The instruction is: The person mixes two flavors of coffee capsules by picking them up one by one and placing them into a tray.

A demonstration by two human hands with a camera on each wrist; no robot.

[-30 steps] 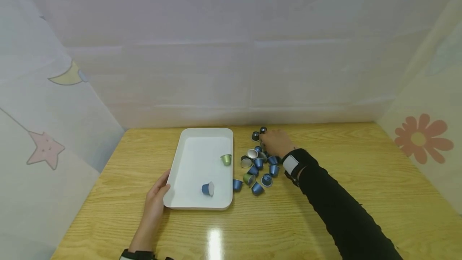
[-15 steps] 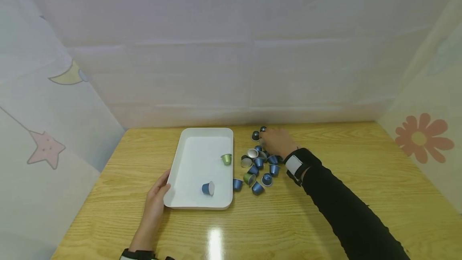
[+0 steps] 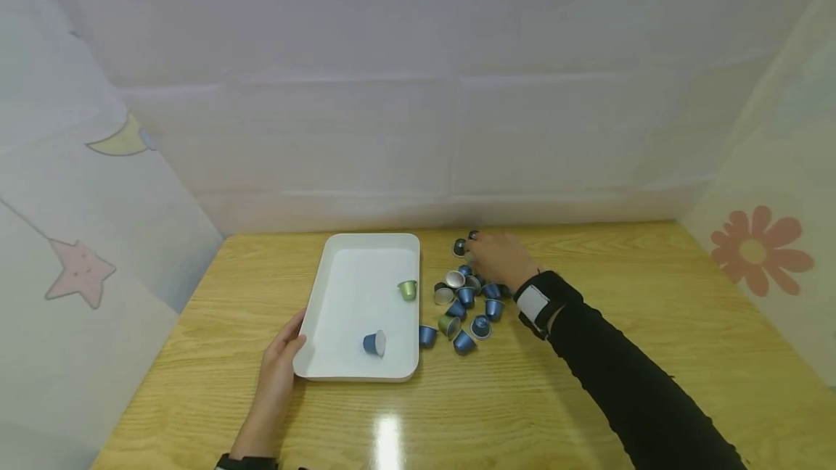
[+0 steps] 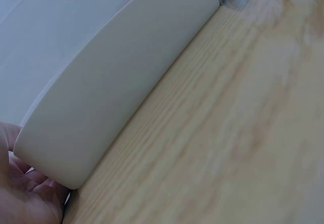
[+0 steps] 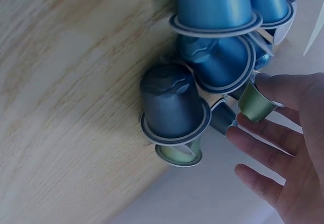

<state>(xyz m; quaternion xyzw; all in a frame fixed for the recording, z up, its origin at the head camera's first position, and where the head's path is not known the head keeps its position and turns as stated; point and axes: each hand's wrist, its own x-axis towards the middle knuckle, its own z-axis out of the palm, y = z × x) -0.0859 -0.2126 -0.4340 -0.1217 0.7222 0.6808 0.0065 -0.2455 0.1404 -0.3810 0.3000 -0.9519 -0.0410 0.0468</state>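
Observation:
A white tray (image 3: 353, 296) lies on the wooden table, a green coffee capsule (image 3: 408, 290) and a blue coffee capsule (image 3: 374, 343) inside it. My left hand (image 3: 282, 354) holds the tray at its near left corner, thumb by the rim; in the left wrist view, fingers (image 4: 33, 183) reach round the tray's wall. Over the far part of a capsule pile, my right hand (image 3: 501, 258) pinches a green capsule (image 5: 255, 104) between thumb and forefinger, as the right wrist view shows. The other fingers of that hand are spread.
Right of the tray lie several loose capsules, mostly blue, such as one blue capsule (image 3: 464, 343) and a green one (image 3: 449, 325). Dark capsules (image 3: 460, 247) sit at the back near the white sheet (image 3: 339, 143). One blue capsule (image 3: 427, 336) stands close against the tray's right side.
My right wrist has turned and shifted very slightly to the right, with the hand staying over the same spot. The left hand, the tray and the visible capsules stay put.

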